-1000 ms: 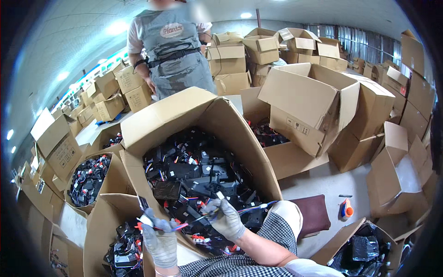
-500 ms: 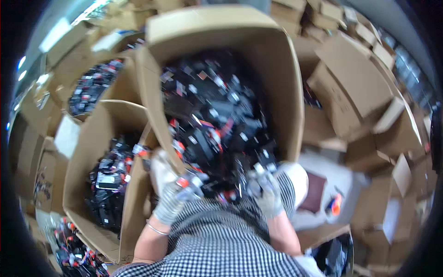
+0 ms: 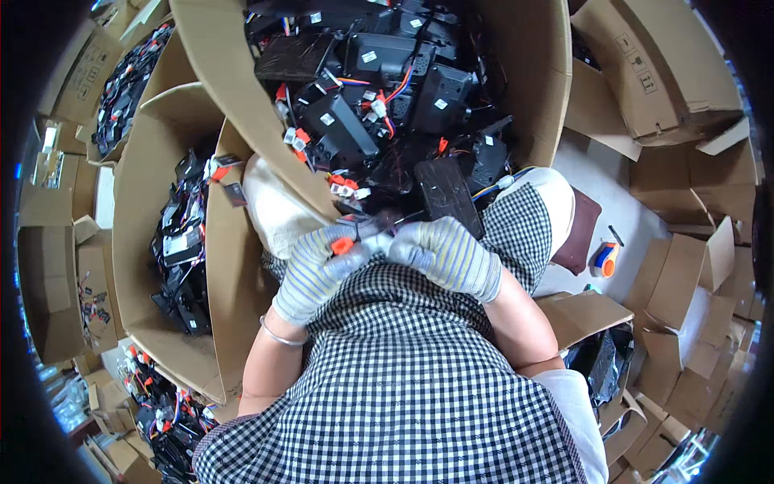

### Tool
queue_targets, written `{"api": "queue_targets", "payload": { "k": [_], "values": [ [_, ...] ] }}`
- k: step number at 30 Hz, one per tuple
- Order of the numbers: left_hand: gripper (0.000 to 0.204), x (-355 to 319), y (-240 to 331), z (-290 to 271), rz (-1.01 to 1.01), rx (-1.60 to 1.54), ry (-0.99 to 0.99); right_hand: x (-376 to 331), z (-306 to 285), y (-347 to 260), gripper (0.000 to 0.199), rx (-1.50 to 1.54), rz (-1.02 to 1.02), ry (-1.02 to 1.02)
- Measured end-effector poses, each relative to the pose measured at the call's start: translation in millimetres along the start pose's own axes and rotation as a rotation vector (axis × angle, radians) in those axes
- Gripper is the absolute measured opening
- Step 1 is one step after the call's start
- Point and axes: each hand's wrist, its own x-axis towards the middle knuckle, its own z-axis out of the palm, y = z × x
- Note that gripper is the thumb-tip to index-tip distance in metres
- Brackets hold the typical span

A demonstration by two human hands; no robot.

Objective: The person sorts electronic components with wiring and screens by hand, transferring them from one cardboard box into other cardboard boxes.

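My left hand (image 3: 310,274), in a striped grey work glove, is closed around a cable connector (image 3: 343,245) with an orange-red part. My right hand (image 3: 451,256), gloved alike, is pinched almost against the left one. A small whitish piece (image 3: 377,241) shows between the fingertips; what the right fingers grip is hidden. Both hands are above my checked apron (image 3: 387,387), at the near edge of a large cardboard box (image 3: 542,89). Inside lie many black plastic units (image 3: 343,125) with coloured wires and white and red connectors. A dark flat block (image 3: 446,194) lies just beyond my right hand.
On my left stands another carton (image 3: 161,129) of black units, with a small connector piece (image 3: 224,168) on its rim. To the right, a tape roll (image 3: 606,260) and a dark red cushion (image 3: 577,238) lie on the floor. Cartons (image 3: 645,68) surround me.
The view has tilted down and steadied, so the large box sits higher in the picture. My hands have come together from apart, in front of my apron.
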Motion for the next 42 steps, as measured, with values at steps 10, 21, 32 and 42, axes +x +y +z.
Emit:
{"api": "queue_targets", "payload": {
  "k": [10,21,32,42],
  "values": [
    [0.033,-25,-23,4,-0.148,0.097,-0.251,-24,37,35,0.019,0.492,0.136,-0.160],
    [0.024,-28,-29,11,-0.137,0.041,-0.201,-31,44,42,0.022,0.463,0.136,-0.124],
    [0.037,-20,-58,1,-0.125,-0.473,0.002,37,-26,32,0.023,0.016,0.107,0.680],
    [0.034,-20,-38,1,-0.194,-0.355,-0.016,160,1,150,0.025,-0.452,0.181,0.520]
  ]
}}
